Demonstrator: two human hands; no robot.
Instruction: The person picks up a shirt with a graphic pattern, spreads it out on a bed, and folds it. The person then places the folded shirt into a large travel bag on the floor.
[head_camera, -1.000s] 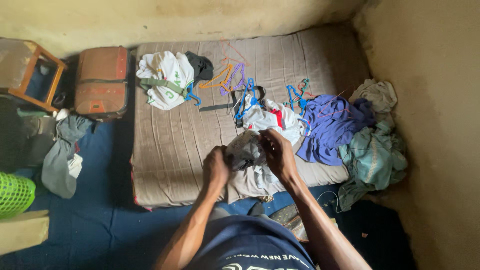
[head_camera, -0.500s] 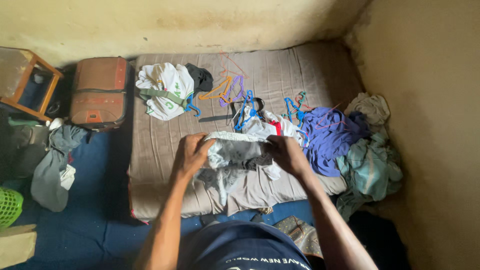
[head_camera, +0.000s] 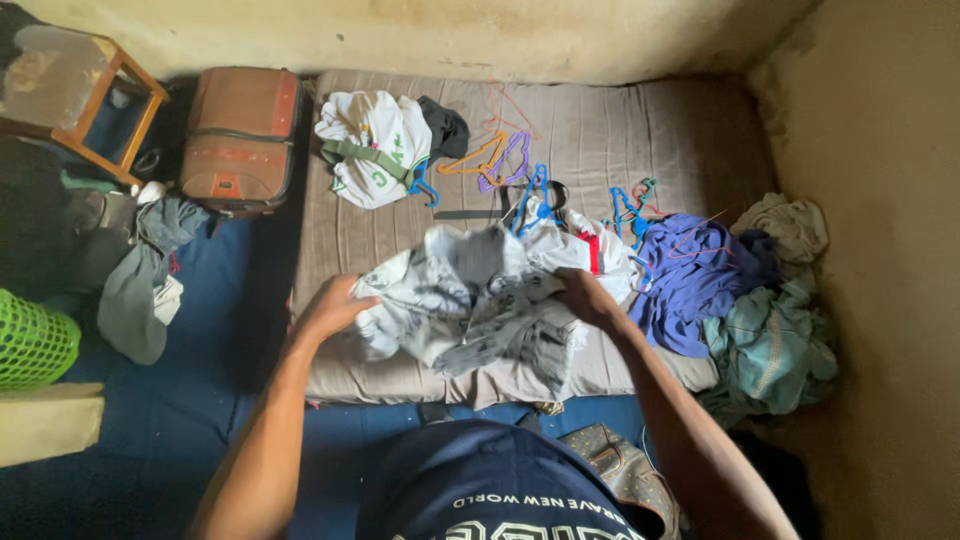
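We have both hands clenched on the pale grey patterned shirt (head_camera: 470, 305): our left hand (head_camera: 335, 308) pinches its left edge, our right hand (head_camera: 583, 295) grips its right side, and the cloth is stretched between the 2, lifted just over the near edge of the mattress (head_camera: 640, 130). The shirt's lower part sags in loose folds below our grip. We judge that this slack could bunch or slip off the mattress edge towards the blue floor (head_camera: 200, 400), since only the 2 sides are held. The purple garment (head_camera: 700, 275) and blue hangers (head_camera: 530, 195) lie just beyond the right hand, near enough to snag.
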